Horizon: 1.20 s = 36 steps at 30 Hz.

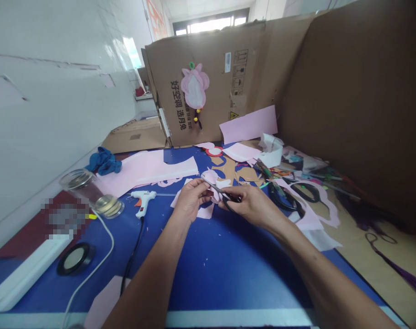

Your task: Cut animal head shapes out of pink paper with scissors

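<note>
Scissors with dark handles (231, 202) are gripped in my right hand (252, 204), their blades pointing up and left. My left hand (191, 199) pinches a small pink cut-out (215, 195) beside the blades. The cut-out is partly hidden by my fingers and the scissors, so its full outline does not show. Pink paper scraps (205, 211) lie on the blue table mat under and around my hands. Just beyond them are cardboard pieces with curved cut-outs (228, 170).
A glue gun (146, 201) with a black cord, a clear jar (94, 194) and a tape roll (75, 258) lie left. Large pink sheets (142, 169) spread behind. A second pair of scissors (285, 197) sits right. A cardboard box wall (215, 91) bears a pink ornament (195, 89).
</note>
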Each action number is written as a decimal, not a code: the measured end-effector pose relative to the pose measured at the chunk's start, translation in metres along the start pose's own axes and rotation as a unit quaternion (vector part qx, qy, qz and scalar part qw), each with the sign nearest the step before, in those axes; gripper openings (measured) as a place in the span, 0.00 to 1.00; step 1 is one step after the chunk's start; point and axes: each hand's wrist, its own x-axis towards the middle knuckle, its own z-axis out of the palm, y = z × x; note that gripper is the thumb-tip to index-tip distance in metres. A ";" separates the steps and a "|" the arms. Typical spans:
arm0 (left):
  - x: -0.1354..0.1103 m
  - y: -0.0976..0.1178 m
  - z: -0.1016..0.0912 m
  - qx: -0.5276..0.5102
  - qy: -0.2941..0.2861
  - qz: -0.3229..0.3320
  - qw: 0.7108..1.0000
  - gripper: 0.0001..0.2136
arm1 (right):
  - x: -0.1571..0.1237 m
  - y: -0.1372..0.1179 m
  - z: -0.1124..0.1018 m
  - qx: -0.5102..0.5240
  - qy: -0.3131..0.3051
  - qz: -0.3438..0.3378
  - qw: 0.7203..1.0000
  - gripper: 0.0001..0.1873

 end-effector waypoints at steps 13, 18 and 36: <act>0.003 -0.002 -0.001 -0.026 -0.008 0.026 0.999 0.08 | 0.000 -0.004 -0.001 -0.009 0.002 0.006 1.000 0.13; 0.004 -0.006 0.002 -0.054 0.002 0.031 0.998 0.09 | 0.001 -0.002 -0.001 0.000 0.000 0.002 1.000 0.13; 0.007 0.003 -0.012 0.011 -0.025 -0.005 1.000 0.05 | -0.001 -0.010 -0.004 -0.075 -0.011 0.024 0.997 0.11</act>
